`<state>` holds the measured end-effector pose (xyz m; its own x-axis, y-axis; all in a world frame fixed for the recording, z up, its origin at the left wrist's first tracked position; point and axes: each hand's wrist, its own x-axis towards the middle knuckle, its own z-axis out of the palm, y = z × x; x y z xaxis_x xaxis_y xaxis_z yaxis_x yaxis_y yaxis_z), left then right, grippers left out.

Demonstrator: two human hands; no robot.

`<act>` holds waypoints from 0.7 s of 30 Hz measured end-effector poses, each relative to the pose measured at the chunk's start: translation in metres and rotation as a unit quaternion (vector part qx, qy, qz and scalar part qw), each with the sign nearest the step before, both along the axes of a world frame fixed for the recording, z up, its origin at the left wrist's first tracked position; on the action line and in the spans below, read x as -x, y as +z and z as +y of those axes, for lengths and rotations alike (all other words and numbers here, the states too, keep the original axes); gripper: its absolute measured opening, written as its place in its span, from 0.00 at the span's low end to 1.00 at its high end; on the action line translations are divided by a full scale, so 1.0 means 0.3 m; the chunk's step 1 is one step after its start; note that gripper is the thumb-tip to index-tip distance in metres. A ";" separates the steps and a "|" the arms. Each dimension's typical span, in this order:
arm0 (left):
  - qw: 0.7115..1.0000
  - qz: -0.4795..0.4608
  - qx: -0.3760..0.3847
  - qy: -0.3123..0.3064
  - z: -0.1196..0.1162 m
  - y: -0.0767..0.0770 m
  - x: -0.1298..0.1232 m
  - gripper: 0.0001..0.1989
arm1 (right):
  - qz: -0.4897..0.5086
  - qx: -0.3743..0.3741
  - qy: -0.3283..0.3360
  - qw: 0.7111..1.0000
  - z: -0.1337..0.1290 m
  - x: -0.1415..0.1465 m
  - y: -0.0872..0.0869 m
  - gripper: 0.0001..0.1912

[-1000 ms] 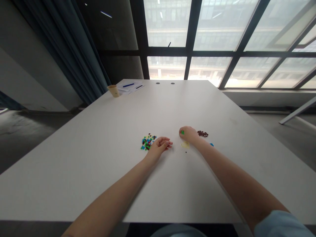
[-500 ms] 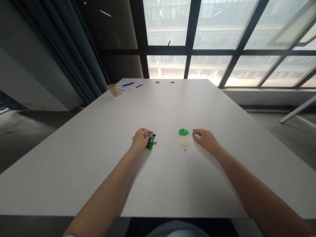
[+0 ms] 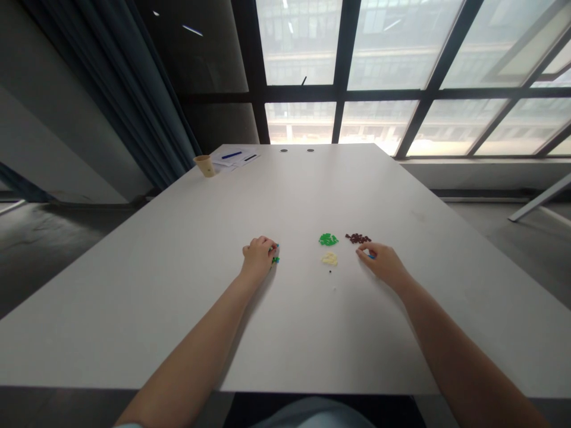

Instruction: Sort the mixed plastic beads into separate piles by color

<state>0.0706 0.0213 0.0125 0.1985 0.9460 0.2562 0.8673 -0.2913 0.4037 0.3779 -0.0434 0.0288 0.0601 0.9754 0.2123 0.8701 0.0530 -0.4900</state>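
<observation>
My left hand [image 3: 259, 255] rests curled over a mixed heap of small coloured pieces [image 3: 276, 260]. Only a few green, blue and red bits show at its fingertips; the palm covers the others. Farther right, my right hand [image 3: 379, 261] is closed in a pinch low over the table, and what its fingertips hold is hidden. Some blue [image 3: 371, 256] shows beneath those fingers, partly covered. Just beyond that hand lies a pile of dark brown pieces [image 3: 358, 238]. Left of it are a green pile [image 3: 328, 239] and a pale yellow pile [image 3: 330, 258].
A single black piece [image 3: 330, 271] and a tiny white piece [image 3: 334, 289] lie nearer me on the white table [image 3: 289, 333]. At the far left edge stand a tan cup [image 3: 206, 166] and papers [image 3: 223, 161] with a blue pen [image 3: 232, 155] on them.
My right hand has moved right and slightly toward me, uncovering the brown pile. My left hand has closed farther over the mixed heap, hiding more of it.
</observation>
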 end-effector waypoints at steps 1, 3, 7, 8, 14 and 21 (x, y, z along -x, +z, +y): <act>1.000 -0.019 -0.002 -0.016 -0.003 0.004 -0.009 0.08 | -0.002 -0.002 -0.001 1.000 -0.001 -0.003 0.002 0.12; 0.996 -0.073 -0.003 -0.053 -0.017 0.017 -0.034 0.08 | 0.000 -0.006 -0.004 1.000 -0.004 -0.009 0.008 0.13; 0.974 -0.207 0.011 -0.095 -0.098 0.058 -0.118 0.08 | 0.031 -0.015 -0.005 0.999 -0.015 0.000 0.027 0.12; 0.964 -0.240 0.027 -0.111 -0.126 0.071 -0.141 0.08 | 0.042 -0.020 0.000 0.999 -0.020 0.009 0.034 0.11; 0.913 -0.360 0.054 -0.182 -0.259 0.117 -0.219 0.06 | 0.102 -0.077 0.102 0.986 -0.078 0.113 0.087 0.08; 0.865 -0.476 0.089 -0.133 -0.273 0.045 -0.227 0.06 | 0.114 -0.116 0.226 0.960 -0.138 0.201 0.100 0.06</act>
